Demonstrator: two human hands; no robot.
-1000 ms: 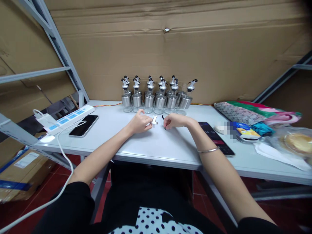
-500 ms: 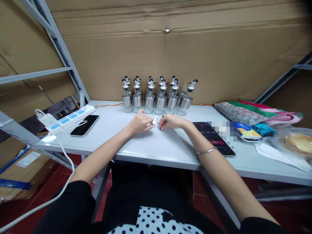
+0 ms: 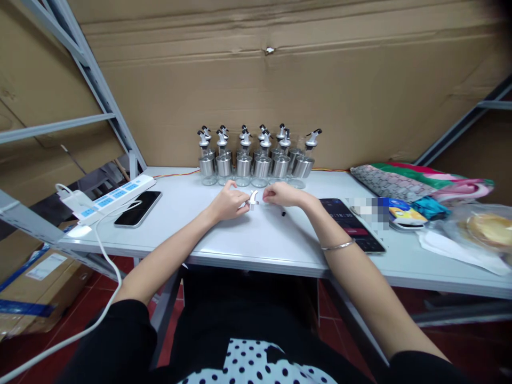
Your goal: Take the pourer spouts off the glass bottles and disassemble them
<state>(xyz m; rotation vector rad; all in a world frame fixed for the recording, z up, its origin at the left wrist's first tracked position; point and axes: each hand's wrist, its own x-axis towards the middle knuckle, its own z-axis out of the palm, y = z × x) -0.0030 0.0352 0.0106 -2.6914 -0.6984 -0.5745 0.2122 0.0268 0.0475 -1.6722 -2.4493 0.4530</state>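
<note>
My left hand (image 3: 232,202) pinches a silver pourer spout (image 3: 253,198) between thumb and fingers, above the white tabletop. Just right of it is my right hand (image 3: 282,194), its fingers bent and pressed together near the spout. Whatever is between those fingertips, if anything, is too small to make out. A small black piece (image 3: 284,214) lies on the table below my right hand. Behind both hands several glass bottles with steel sleeves (image 3: 261,167) stand upright in rows. Most carry a silver pourer with a black flip cap (image 3: 313,137).
A power strip (image 3: 116,200) with a white cable and a dark phone (image 3: 138,208) lie on the left. To the right are a lit phone with a timer (image 3: 352,229), a blue-yellow packet (image 3: 404,210), folded cloth (image 3: 420,181) and bagged food (image 3: 488,232). A cardboard wall (image 3: 256,90) closes the back.
The black piece at my right fingertips now lies apart from them on the table. My right hand has lifted slightly away; my left still grips the spout. The view has shifted slightly.
</note>
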